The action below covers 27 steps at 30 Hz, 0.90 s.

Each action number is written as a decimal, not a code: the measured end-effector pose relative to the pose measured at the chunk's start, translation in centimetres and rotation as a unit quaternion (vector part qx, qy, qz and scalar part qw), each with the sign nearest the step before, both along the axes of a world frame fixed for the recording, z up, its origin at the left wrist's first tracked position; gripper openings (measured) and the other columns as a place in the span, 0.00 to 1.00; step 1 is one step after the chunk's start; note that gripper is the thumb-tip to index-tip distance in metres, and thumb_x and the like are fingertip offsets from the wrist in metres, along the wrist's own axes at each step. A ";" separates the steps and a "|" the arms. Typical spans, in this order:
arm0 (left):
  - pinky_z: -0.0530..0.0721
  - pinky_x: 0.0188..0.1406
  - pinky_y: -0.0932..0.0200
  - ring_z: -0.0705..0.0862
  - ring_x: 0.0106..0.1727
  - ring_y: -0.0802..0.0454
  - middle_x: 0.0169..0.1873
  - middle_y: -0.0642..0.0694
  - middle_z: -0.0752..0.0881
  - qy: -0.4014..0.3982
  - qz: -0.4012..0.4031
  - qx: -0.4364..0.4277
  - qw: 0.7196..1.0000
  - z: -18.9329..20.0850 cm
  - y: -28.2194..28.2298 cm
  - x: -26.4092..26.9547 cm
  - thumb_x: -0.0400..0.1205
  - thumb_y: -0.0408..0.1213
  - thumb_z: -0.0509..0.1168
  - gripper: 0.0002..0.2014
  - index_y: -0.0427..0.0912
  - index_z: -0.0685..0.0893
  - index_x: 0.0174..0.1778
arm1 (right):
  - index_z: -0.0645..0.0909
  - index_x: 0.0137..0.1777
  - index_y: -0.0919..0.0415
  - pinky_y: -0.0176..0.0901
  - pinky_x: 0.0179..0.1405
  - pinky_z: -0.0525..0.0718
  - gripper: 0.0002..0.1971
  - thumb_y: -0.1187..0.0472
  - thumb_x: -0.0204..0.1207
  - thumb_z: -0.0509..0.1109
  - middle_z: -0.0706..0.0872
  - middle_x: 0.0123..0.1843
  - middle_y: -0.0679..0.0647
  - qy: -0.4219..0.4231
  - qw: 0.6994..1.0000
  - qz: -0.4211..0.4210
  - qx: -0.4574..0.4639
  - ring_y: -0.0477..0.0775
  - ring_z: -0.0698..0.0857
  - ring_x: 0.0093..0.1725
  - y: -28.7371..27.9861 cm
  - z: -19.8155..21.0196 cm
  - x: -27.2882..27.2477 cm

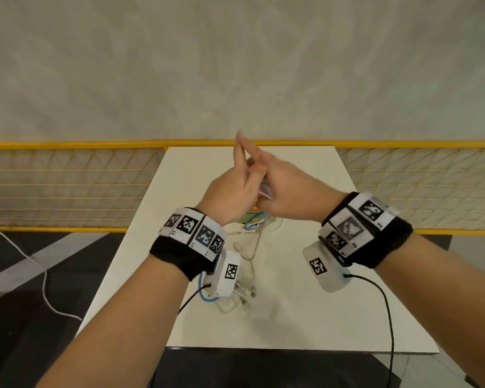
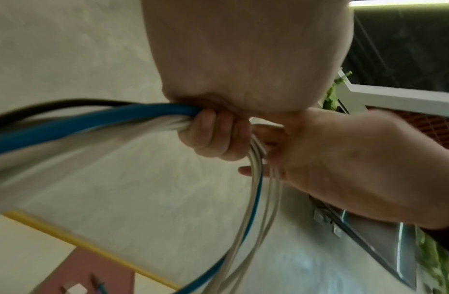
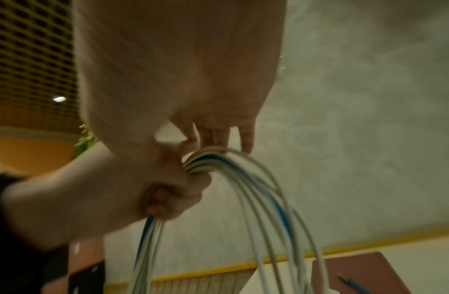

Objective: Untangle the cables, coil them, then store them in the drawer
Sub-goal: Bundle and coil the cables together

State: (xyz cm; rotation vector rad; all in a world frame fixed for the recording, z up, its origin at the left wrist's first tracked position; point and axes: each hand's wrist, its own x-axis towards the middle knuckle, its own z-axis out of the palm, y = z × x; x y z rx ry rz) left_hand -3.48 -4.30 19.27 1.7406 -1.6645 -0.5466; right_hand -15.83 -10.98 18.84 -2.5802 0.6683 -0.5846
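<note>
The cables (image 3: 243,179) I grip are white, one blue. My wristbands (image 1: 179,256) are black with black-and-white checkered tags. Beyond the white table (image 1: 305,317) runs a yellow railing (image 1: 67,145).

My left hand (image 2: 213,137) grips the looped white and blue cables (image 3: 243,179), which hang down toward more cables on the table (image 1: 305,317).

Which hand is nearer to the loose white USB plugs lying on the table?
Left. The left hand is raised above the loose white USB plugs, with its wrist over them; the right hand is further to the right.

Left hand (image 1: 230,191) fisted, right hand (image 1: 286,189) fingers extended, together.
</note>
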 end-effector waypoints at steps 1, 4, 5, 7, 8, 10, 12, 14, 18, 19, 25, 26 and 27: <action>0.84 0.53 0.51 0.88 0.50 0.47 0.48 0.50 0.88 0.011 0.004 0.008 1.000 0.0 -0.1 0.0 0.79 0.68 0.36 0.41 0.51 0.29 0.82 | 0.41 0.83 0.51 0.52 0.47 0.84 0.49 0.67 0.67 0.66 0.84 0.51 0.53 0.026 0.999 -0.020 -0.037 0.56 0.83 0.48 0.2 -0.4 0.6; 0.84 0.61 0.49 0.88 0.56 0.47 0.59 0.40 0.88 0.065 -0.015 0.025 0.997 -0.1 -0.7 0.1 0.78 0.72 0.44 0.47 0.52 0.27 0.81 | 0.42 0.83 0.58 0.48 0.34 0.78 0.47 0.69 0.67 0.65 0.85 0.36 0.52 0.026 0.990 -0.093 -0.103 0.57 0.80 0.33 0.2 -1.5 1.8; 0.86 0.56 0.57 0.89 0.53 0.51 0.56 0.38 0.88 0.100 -0.027 0.025 0.994 -0.2 -0.7 0.1 0.79 0.69 0.51 0.47 0.52 0.30 0.82 | 0.44 0.83 0.57 0.45 0.33 0.74 0.46 0.69 0.68 0.65 0.82 0.32 0.50 0.026 0.990 -0.096 -0.103 0.55 0.77 0.29 0.2 -1.3 1.8; 0.81 0.35 0.76 0.89 0.39 0.58 0.44 0.43 0.89 0.181 -0.037 0.008 0.983 -0.8 -0.3 0.4 0.82 0.53 0.64 0.42 0.51 0.45 0.84 | 0.49 0.83 0.53 0.43 0.36 0.74 0.43 0.67 0.69 0.66 0.77 0.30 0.46 0.015 0.991 -0.122 -0.047 0.51 0.77 0.32 -0.4 -0.4 1.3; 0.78 0.29 0.77 0.87 0.32 0.61 0.38 0.50 0.88 0.209 -0.035 -0.003 0.977 -1.7 0.0 0.9 0.82 0.44 0.68 0.35 0.51 0.56 0.81 | 0.52 0.82 0.49 0.45 0.40 0.77 0.42 0.67 0.69 0.67 0.78 0.32 0.47 -0.014 0.987 -0.158 -0.006 0.52 0.79 0.37 -1.2 0.0 0.8; 0.75 0.30 0.77 0.83 0.31 0.65 0.31 0.63 0.85 0.174 -0.045 -0.004 0.984 -4.1 0.4 2.3 0.83 0.38 0.68 0.15 0.52 0.75 0.64 | 0.59 0.79 0.43 0.51 0.48 0.84 0.40 0.70 0.69 0.66 0.83 0.40 0.51 -0.103 0.964 -0.241 0.041 0.54 0.84 0.44 -3.4 0.3 -0.4; 0.76 0.36 0.71 0.82 0.35 0.66 0.32 0.64 0.83 0.100 -0.057 0.033 0.993 -6.6 0.7 3.5 0.86 0.42 0.63 0.04 0.58 0.79 0.51 | 0.65 0.75 0.44 0.52 0.51 0.86 0.36 0.72 0.70 0.67 0.85 0.42 0.46 -0.169 0.942 -0.286 0.057 0.53 0.85 0.45 -5.3 -0.5 -2.1; 0.73 0.35 0.68 0.80 0.33 0.61 0.31 0.58 0.79 0.053 -0.041 0.061 0.996 -8.4 0.8 3.9 0.88 0.43 0.58 0.06 0.51 0.80 0.50 | 0.68 0.73 0.48 0.52 0.50 0.86 0.31 0.71 0.72 0.69 0.83 0.42 0.42 -0.195 0.927 -0.308 0.092 0.54 0.85 0.44 -6.0 -1.7 -3.6; 0.66 0.27 0.62 0.81 0.36 0.40 0.32 0.43 0.81 -0.053 -0.004 0.051 0.997 -8.7 -0.1 3.7 0.89 0.38 0.54 0.12 0.35 0.77 0.63 | 0.57 0.80 0.52 0.58 0.67 0.74 0.44 0.51 0.68 0.77 0.81 0.64 0.62 0.084 0.928 -0.360 0.039 0.65 0.78 0.67 -5.3 -3.6 -5.7; 0.67 0.31 0.58 0.82 0.41 0.35 0.37 0.37 0.84 -0.076 -0.007 0.052 0.996 -8.5 -0.5 3.4 0.89 0.38 0.54 0.13 0.34 0.77 0.62 | 0.46 0.82 0.52 0.67 0.73 0.65 0.54 0.46 0.64 0.79 0.73 0.74 0.63 0.172 0.919 -0.354 -0.019 0.67 0.67 0.77 -4.6 -3.7 -5.6; 0.76 0.40 0.52 0.85 0.48 0.36 0.44 0.35 0.85 -0.185 -0.069 0.061 0.978 -5.0 -2.6 -0.5 0.87 0.36 0.54 0.14 0.32 0.79 0.60 | 0.62 0.74 0.57 0.64 0.72 0.69 0.37 0.69 0.65 0.70 0.84 0.59 0.62 0.172 0.963 -0.096 -0.183 0.64 0.80 0.66 -0.9 -4.4 -1.4; 0.76 0.38 0.52 0.85 0.47 0.35 0.41 0.38 0.84 -0.192 -0.078 0.043 0.977 -4.7 -2.7 -0.8 0.87 0.37 0.55 0.13 0.34 0.79 0.60 | 0.67 0.68 0.60 0.57 0.59 0.78 0.27 0.70 0.68 0.66 0.86 0.51 0.63 0.158 0.974 -0.106 -0.125 0.65 0.85 0.56 -0.7 -4.0 -1.0; 0.78 0.37 0.50 0.85 0.45 0.35 0.40 0.39 0.84 -0.193 -0.080 0.023 0.978 -4.6 -2.7 -0.8 0.87 0.40 0.56 0.13 0.36 0.78 0.61 | 0.70 0.64 0.63 0.53 0.45 0.80 0.20 0.69 0.71 0.63 0.86 0.46 0.64 0.155 0.976 -0.125 -0.088 0.67 0.85 0.49 -0.8 -3.8 -0.8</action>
